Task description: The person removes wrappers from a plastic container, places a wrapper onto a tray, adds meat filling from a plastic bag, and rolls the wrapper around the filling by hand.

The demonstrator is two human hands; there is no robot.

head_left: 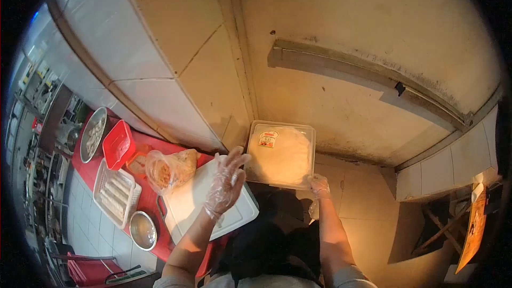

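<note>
A white board lies on a red surface. The clear box is up in the air, to the right of the board and a bit past it. It has a small sticker on top, and there is something pale and round inside.

The right hand is to the right of the board. Its fingers are closed on the near right corner of the box. The left hand is above the board, with its fingers spread wide and nothing in its grip. Its fingertips are right by the left side of the box, but I cannot tell if they touch it. Both hands wear thin, see-through gloves.

A see-through bag with orange-brown food in it sits at the far left edge of the board. A small shiny bowl is just beside the board, on its left. More to the left of the board is a white basket with long white rolls in it. Past that, well away from the board, are a red tub and a big metal bowl with pale bits in it.
</note>
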